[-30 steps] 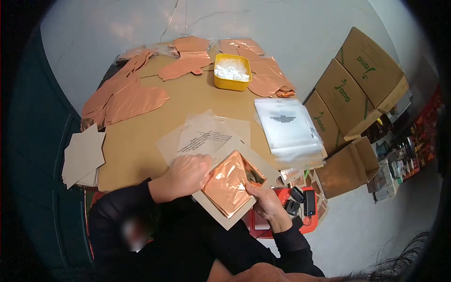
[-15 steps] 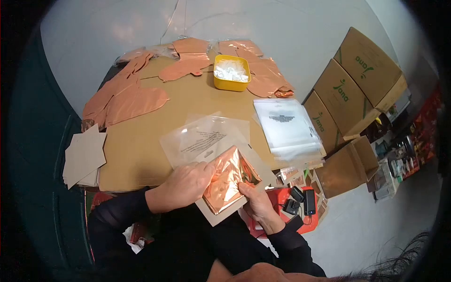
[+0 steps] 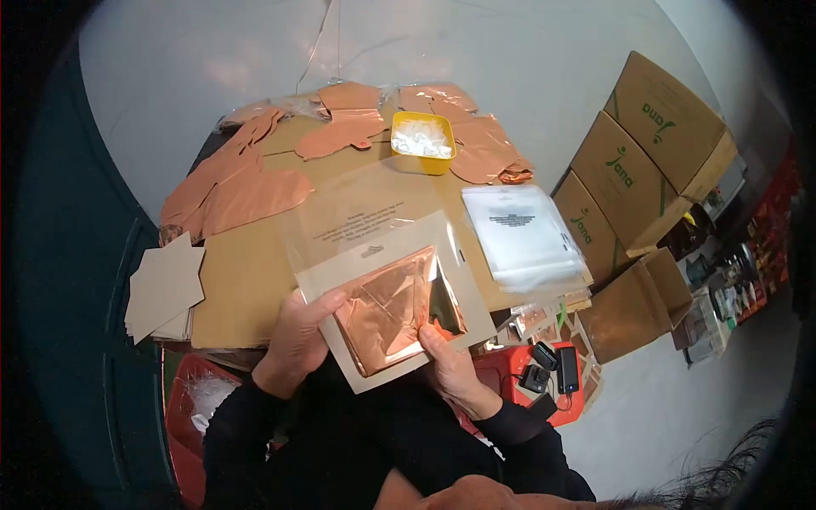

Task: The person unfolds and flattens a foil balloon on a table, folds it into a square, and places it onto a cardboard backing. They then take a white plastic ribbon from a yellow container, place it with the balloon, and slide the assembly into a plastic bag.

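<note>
Head view looks down on a table topped with brown cardboard, against a pale wall. Flat copper-coloured foil shapes spread along its far and left sides, with a yellow tub of small white pieces near the far edge. A stack of clear bags lies to the right, and loose pale cards sit at the left corner. Beyond the right side, 3 cartons with green "Jana" lettering rise above 1 open box; a red surface close by carries small black devices. Down at my left is a red basket with clear plastic in it. The folded foil packet is shiny, copper and creased, lying against a pale backing card with a hanging slot, tilted in front of me at the table's near edge. A clear printed bag reaches past the card's upper edge, over the table. My left hand is partly curled, thumb on the front near the card's left edge, the other fingers mostly hidden. My right hand pinches the lower right side, thumb pressed on the foil; how far those fingers close behind it I cannot tell.
</note>
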Demonstrator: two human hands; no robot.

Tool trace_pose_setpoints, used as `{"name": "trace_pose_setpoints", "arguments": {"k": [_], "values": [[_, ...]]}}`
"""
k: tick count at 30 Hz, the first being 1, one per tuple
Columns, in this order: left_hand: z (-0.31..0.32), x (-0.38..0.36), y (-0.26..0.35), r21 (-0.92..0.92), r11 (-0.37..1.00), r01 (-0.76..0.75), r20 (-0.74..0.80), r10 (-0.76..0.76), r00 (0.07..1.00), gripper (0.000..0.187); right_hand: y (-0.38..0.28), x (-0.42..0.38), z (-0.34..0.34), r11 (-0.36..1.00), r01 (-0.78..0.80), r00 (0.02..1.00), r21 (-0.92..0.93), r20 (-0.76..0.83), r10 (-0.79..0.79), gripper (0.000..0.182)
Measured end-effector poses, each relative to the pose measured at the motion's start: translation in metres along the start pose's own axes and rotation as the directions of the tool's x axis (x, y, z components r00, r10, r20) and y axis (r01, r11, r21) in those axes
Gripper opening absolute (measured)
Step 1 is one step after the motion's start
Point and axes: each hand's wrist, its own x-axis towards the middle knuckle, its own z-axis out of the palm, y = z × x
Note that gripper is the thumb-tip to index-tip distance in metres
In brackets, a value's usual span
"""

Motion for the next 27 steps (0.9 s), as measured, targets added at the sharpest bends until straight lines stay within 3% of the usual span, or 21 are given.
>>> {"name": "trace_pose_setpoints", "arguments": {"k": [2,5,6,10,14,17,18,19,21,24,27], "values": [[0.007,-0.001,0.000,0.036,0.994,-0.107,0.012,0.107,0.994,0.036,0.001,0.002,0.007,0.999,0.013,1.000,-0.046,0.028,-0.012,0.035],[-0.028,0.005,-0.001,0.119,0.989,-0.084,-0.014,0.086,0.996,0.035,-0.023,0.001,0.028,0.982,0.190,0.981,-0.006,-0.033,-0.190,0.032],[-0.029,0.003,0.003,0.122,0.989,-0.088,-0.008,0.090,0.996,0.035,-0.038,-0.006,0.030,0.992,0.121,0.993,0.041,-0.012,-0.120,0.019],[-0.032,-0.008,0.013,0.120,0.991,-0.059,-0.001,0.060,0.998,0.036,-0.034,-0.017,0.014,0.978,-0.034,0.999,-0.205,0.013,0.037,0.021],[-0.032,-0.029,0.009,0.082,0.996,-0.016,-0.013,0.017,1.000,0.034,-0.026,-0.039,-0.001,0.944,-0.103,0.937,-0.314,0.287,0.198,0.029],[-0.051,-0.046,-0.004,0.108,0.985,0.134,0.008,-0.136,0.991,0.033,-0.043,-0.044,-0.031,0.685,0.037,0.805,-0.727,0.428,0.411,0.036],[-0.046,-0.049,-0.005,0.104,0.984,0.143,-0.014,-0.142,0.990,0.030,-0.051,-0.037,-0.039,0.653,-0.080,0.788,-0.753,0.354,0.504,0.042],[-0.043,-0.051,-0.006,0.103,0.983,0.151,-0.004,-0.152,0.988,0.030,-0.050,-0.036,-0.034,0.825,-0.188,0.872,-0.533,0.297,0.390,0.045],[-0.040,-0.052,-0.006,0.104,0.981,0.163,0.019,-0.166,0.986,0.029,-0.059,-0.022,-0.010,0.936,-0.271,0.935,-0.226,0.170,0.311,0.043],[-0.042,-0.054,-0.013,0.095,0.984,0.154,0.055,-0.159,0.986,0.027,-0.070,-0.007,0.019,0.945,-0.282,0.953,-0.165,0.062,0.295,0.042],[-0.042,-0.064,-0.009,0.121,0.972,0.200,0.012,-0.203,0.979,0.025,-0.066,-0.003,0.033,0.959,-0.198,0.962,-0.203,0.145,0.230,0.042]]}}
